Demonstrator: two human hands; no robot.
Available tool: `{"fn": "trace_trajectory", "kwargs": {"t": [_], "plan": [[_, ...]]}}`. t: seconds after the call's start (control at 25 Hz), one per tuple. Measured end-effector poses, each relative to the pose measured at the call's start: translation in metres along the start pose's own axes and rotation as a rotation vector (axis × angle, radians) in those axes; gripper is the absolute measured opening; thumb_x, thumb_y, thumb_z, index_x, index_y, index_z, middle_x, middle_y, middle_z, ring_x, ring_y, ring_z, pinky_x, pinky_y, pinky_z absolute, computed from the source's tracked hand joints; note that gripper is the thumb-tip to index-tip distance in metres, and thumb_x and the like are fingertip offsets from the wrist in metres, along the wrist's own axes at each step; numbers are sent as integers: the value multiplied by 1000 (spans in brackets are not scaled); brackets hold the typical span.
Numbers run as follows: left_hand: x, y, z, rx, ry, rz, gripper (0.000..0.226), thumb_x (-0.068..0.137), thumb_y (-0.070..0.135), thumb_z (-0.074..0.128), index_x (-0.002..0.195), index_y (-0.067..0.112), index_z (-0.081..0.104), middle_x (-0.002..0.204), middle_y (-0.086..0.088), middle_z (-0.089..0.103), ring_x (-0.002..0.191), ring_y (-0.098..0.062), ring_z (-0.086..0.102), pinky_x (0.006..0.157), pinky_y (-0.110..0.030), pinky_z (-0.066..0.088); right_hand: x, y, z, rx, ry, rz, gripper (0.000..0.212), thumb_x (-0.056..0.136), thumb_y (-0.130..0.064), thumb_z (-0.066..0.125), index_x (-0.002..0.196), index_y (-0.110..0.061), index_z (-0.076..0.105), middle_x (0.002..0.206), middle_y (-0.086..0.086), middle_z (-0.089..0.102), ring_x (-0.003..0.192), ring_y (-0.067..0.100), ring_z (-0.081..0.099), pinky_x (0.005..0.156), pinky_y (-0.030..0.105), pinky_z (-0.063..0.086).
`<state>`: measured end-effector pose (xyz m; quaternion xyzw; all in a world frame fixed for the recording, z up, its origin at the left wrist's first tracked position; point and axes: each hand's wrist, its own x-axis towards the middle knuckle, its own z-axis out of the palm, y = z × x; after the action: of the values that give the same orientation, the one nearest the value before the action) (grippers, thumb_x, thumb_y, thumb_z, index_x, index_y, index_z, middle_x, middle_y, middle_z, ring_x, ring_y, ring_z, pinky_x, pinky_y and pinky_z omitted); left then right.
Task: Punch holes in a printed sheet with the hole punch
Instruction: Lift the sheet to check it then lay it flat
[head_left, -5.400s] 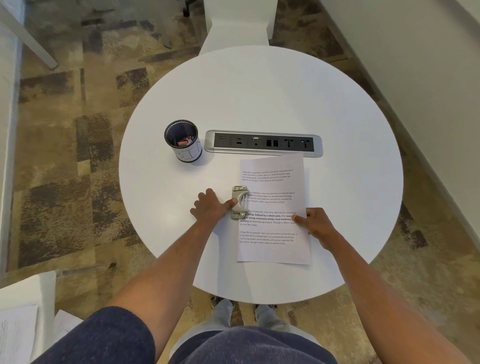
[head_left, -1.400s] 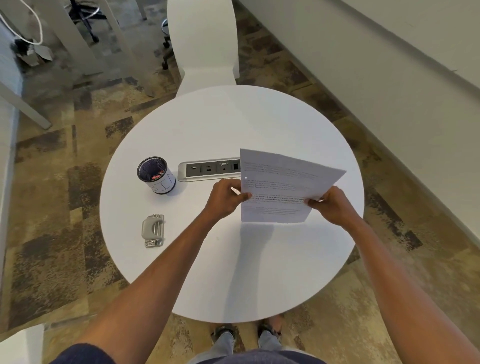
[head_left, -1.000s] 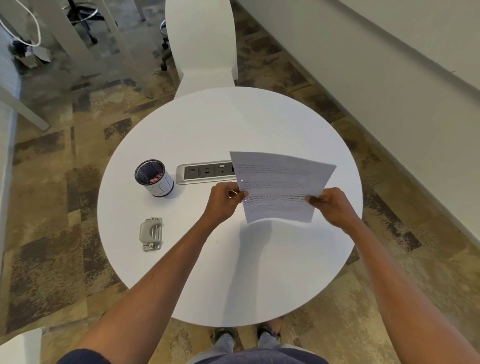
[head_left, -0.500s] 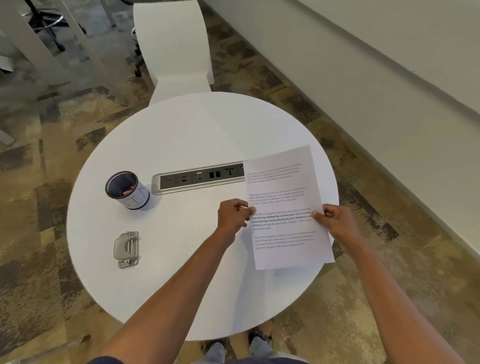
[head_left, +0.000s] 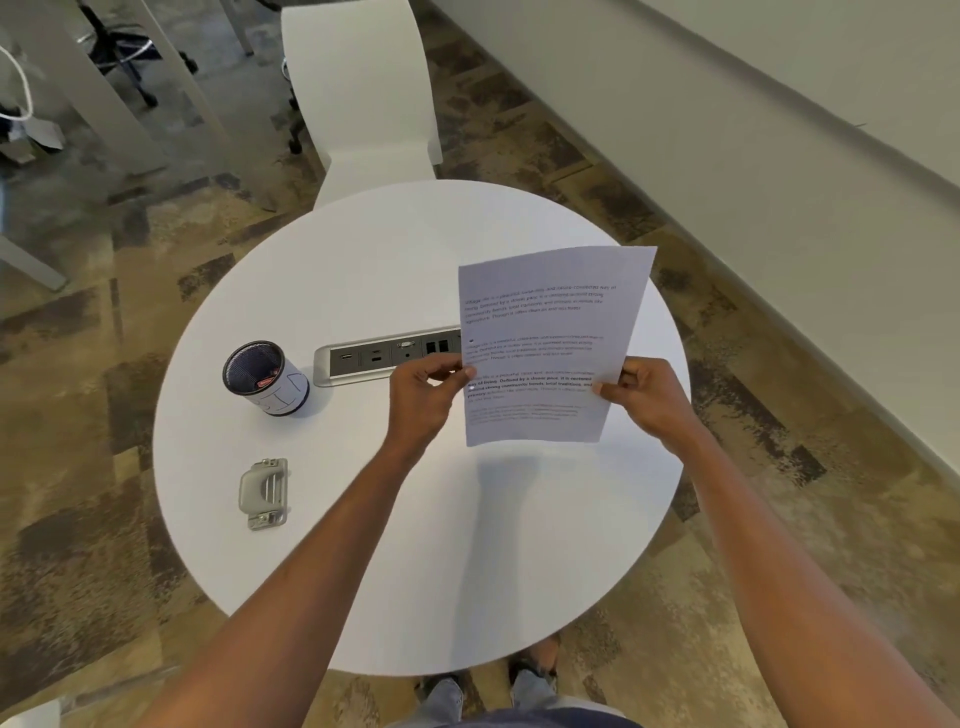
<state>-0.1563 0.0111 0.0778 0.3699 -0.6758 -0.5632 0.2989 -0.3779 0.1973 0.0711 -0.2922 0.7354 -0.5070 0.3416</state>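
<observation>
A printed sheet with several paragraphs of text is held up above the round white table, tilted toward me. Two small punched holes show near its left edge. My left hand pinches that left edge and my right hand pinches the right edge. The grey metal hole punch lies on the table at the left, well apart from both hands.
A mesh pen cup stands left of a recessed power socket strip, whose right end is hidden by the sheet. A white chair stands behind the table. A wall runs along the right.
Five seconds ago the sheet lay flat with the punch on its left edge under my left hand. The punch now lies aside at the left. In the last half second the sheet rose from near-flat.
</observation>
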Motion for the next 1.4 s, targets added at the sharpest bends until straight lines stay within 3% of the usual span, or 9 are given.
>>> {"fn": "trace_trajectory", "kwargs": {"t": [0.16,0.28,0.4,0.68,0.84,0.96,1.12,1.28,1.4], "plan": [[-10,-22,-9,93,-13,-88,11,77,10,78,88,9,75,90,-7,74,67,-13,57,55,-29,49,0,20,12,-65,-88,39,31,85,-6,71,114,-15,73,106,-8,74,92,-2,70,79,10,54],[-18,-30,-5,124,-30,-83,7,80,10,74,86,7,76,82,-8,74,62,-4,57,47,-27,49,-3,31,15,-78,-42,48,25,88,-6,68,112,-10,73,107,-4,73,92,-3,69,80,10,53],[-11,-25,5,56,-40,-125,7,81,12,73,86,8,76,75,-2,73,59,-4,56,46,-22,48,-2,29,4,8,-24,42,23,89,-5,67,107,-18,74,101,-9,76,88,-1,72,74,11,55],[-22,-43,37,-26,-101,-505,13,77,3,76,86,-6,72,72,-12,69,56,-16,57,49,-23,50,-26,59,-14,25,14,221,12,89,-3,67,80,-11,72,81,1,78,72,14,74,59,20,57],[-45,-67,47,39,-63,-672,15,78,2,76,86,-9,71,73,-17,68,60,-23,58,51,-26,52,-39,87,-6,-96,-6,345,20,88,-6,68,69,-9,65,73,7,71,70,23,66,65,32,52],[-49,-75,53,88,-39,-701,10,79,-2,72,83,-11,70,73,-19,66,57,-24,55,49,-24,50,-42,97,-1,-114,-21,367,18,88,-6,68,71,-5,65,75,15,69,70,23,62,67,36,48],[-49,-77,60,185,0,-675,4,78,-3,70,77,-5,73,67,-14,68,50,-19,56,48,-24,49,-39,101,0,-136,-2,391,12,88,-7,69,77,-1,70,74,10,72,70,27,66,69,37,53],[-43,-77,66,229,27,-658,10,77,-4,69,71,2,73,62,-11,67,50,-17,59,55,-27,53,-34,103,-5,-150,1,387,14,88,-6,68,89,8,70,92,24,75,92,41,70,86,54,56],[-39,-78,73,252,29,-651,16,77,-4,69,65,6,72,58,-8,66,48,-16,58,57,-29,55,-28,103,-11,-168,13,380,13,87,-6,69,88,8,70,91,24,74,87,39,71,82,49,57]]}}
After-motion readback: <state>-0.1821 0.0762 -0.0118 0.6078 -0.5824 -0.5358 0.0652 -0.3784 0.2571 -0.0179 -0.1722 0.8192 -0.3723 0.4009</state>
